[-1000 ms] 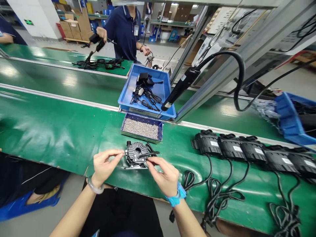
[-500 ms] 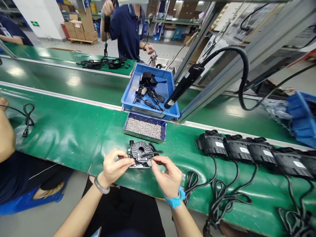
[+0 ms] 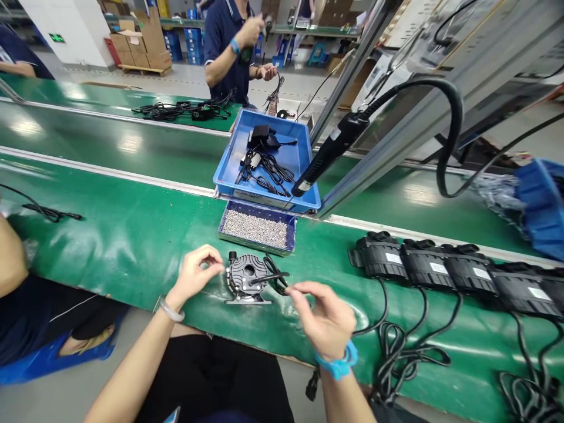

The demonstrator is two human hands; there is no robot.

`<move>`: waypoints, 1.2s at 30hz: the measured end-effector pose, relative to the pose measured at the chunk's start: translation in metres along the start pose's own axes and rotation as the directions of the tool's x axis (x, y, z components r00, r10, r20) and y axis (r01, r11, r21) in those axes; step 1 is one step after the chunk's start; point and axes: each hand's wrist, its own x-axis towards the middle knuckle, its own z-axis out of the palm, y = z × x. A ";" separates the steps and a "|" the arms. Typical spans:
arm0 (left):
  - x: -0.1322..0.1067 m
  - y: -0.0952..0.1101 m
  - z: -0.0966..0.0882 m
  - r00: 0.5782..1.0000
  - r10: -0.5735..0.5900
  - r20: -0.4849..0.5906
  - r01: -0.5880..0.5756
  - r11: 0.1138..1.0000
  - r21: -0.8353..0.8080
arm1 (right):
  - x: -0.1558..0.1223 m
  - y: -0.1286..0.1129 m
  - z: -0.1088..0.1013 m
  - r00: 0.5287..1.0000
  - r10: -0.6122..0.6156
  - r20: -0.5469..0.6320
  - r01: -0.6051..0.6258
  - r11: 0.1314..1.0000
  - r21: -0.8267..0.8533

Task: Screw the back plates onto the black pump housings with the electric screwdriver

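Observation:
A round black device [image 3: 249,273] with a ridged face and a central hole stands on a flat metal base on the green bench. My left hand [image 3: 198,275] is just left of it, thumb and forefinger pinched together beside the device's edge; whatever lies between them is too small to make out. To the right, my right hand [image 3: 326,320] pinches the device's black cable [image 3: 278,283] between thumb and fingertips. Below that wrist, a black plug [image 3: 312,385] hangs over the bench edge. Behind the device sits a blue box [image 3: 288,235] full of small silver screws.
A blue tray [image 3: 222,176] of adapters and cords stands behind the screws. Above it hangs a black electric screwdriver [image 3: 330,154]. Several black corded units [image 3: 382,258] line the right side. Co-workers sit at left and stand across the bench.
Both hands have moved outward from the device's lower front, exposing its base. The right hand now has the cable, and the coil beside it has shifted. The co-worker opposite has lowered a raised hand.

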 end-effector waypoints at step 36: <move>0.010 0.033 0.007 0.970 -0.220 0.101 0.241 0.915 -0.323 | 0.136 0.064 0.063 0.361 0.422 0.832 0.318 0.782 -0.535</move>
